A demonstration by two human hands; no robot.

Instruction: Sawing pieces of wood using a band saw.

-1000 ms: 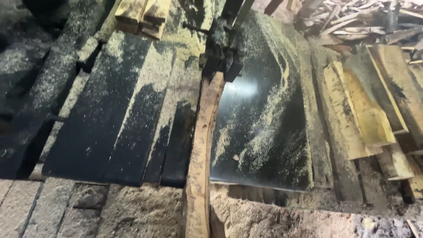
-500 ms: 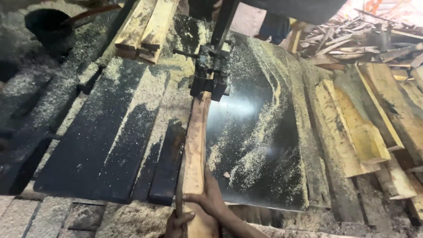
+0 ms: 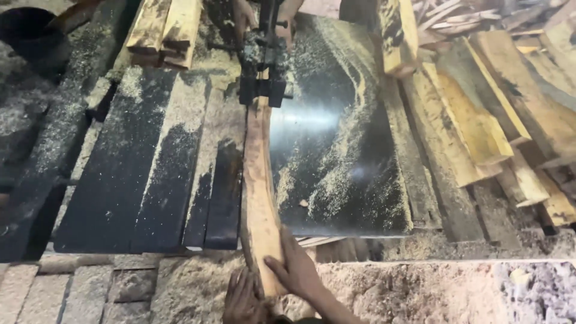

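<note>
- Dark metal saw desk (image 3: 336, 156), sawdust-strewn, fills centre of frame.
- Stacked offcut planks (image 3: 474, 120) at right; 2 short blocks (image 3: 162, 27) upper left.
- Long rough plank (image 3: 259, 198) runs from bottom centre up to the saw guide (image 3: 262, 72), upper centre.
- Right hand (image 3: 298, 270): grip laid flat on the plank's near end, fingers pressing.
- Left hand (image 3: 243, 298): grip against the plank's end at bottom edge; clenched or loose, cannot tell.
- Another person's hands (image 3: 243, 15) at top, beyond the guide.

Sawmill: bandsaw (image 3: 262, 66), sawdust, planks (image 3: 474, 126)
</note>
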